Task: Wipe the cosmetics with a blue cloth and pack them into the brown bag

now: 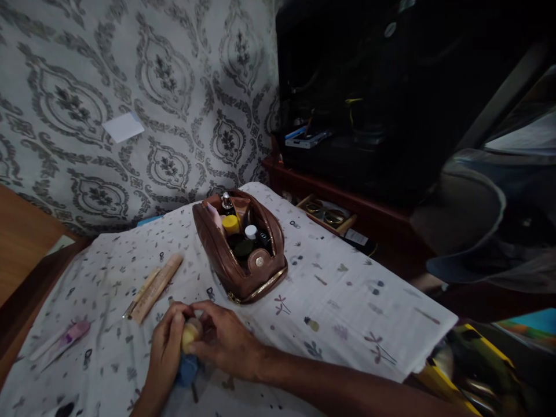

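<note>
My left hand (165, 339) and my right hand (232, 341) meet low in the view, fingers closed around a small pale-yellow rounded thing (191, 334). Its kind is not clear, as fingers cover part of it. Just below it shows a blue thing (186, 369); whether it is held or lies on the cloth I cannot tell. Beyond my hands stands an unzipped brown toiletry bag (221, 263), holding a yellow-capped container (230, 223), a white-capped bottle (251, 231) and other small items. Left of the bag lie a beige tube (158, 289) and a thin slim stick (142, 291).
A white patterned cloth (347, 289) covers the surface. Purple-and-white slim items (72, 336) lie at its left. On the right are an open drawer (328, 215), a large black screen (360, 87), a hanging cap (469, 226) and a yellow-edged box (490, 347). Patterned wallpaper (165, 75) rises behind.
</note>
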`<state>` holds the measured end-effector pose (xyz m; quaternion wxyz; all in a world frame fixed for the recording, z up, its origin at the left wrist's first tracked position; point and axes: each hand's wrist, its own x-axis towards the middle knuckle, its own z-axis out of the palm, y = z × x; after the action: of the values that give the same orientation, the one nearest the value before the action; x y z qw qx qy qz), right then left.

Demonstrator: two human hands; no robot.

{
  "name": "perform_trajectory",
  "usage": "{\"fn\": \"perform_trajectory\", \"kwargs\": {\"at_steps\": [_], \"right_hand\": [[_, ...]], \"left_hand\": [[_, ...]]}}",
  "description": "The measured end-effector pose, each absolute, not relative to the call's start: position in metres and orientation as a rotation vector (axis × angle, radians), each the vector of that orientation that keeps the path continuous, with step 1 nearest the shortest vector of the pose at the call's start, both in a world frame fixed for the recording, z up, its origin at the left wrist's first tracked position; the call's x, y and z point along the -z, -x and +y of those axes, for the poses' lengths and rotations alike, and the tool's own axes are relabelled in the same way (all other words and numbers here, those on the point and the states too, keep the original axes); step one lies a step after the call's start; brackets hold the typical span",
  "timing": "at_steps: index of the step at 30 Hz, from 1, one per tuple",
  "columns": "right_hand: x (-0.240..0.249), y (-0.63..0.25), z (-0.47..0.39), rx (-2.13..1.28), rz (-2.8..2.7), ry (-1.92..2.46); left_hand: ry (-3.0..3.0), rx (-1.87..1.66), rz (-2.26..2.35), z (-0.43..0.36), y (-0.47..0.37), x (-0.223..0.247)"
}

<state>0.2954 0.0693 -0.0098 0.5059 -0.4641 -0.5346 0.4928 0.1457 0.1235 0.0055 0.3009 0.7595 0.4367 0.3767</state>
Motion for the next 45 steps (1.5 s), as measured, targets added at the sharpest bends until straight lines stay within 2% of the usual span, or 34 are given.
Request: {"fn": "perform_trajectory", "kwargs": {"at_steps": [7,13,18,23,25,30,32,45], "right_hand": [[0.011,-0.298,0.066,-1.117,-1.388,1.129],[0.012,-0.3,0.065,-0.978,-1.376,0.947],[0.011,-0.3,0.072,-1.264,-1.084,0.898],[0.011,-0.298,0.076,-1.454,-0.944,0.864],[0.01,-0.298,0.075,-1.459,-0.943,0.871],[0.007,-0.3,0.074,-1.476,-0.924,0.85],[0.005,-0.301,0.074,-1.489,-0.914,0.848],[0.002,-0.303,0.075,-1.496,-0.911,0.856]], "left_hand": [[-2.039,-0.983,1.194,0.119,-0.149,-0.006],[-2.099,-1.067,1.231,0.127,-0.159,-0.022],[-2.262,-1.101,1.252,0.158,-0.177,-0.065],[-2.716,-1.091,1.004,0.2,-0.233,-0.124],[-2.987,-0.923,0.929,0.215,-0.263,-0.14],[-3.323,0.006,0.95,0.242,-0.316,-0.154],[-3.327,0.237,0.99,0.249,-0.323,-0.155],[-3.327,0.913,0.941,0.254,-0.355,-0.162]]}}
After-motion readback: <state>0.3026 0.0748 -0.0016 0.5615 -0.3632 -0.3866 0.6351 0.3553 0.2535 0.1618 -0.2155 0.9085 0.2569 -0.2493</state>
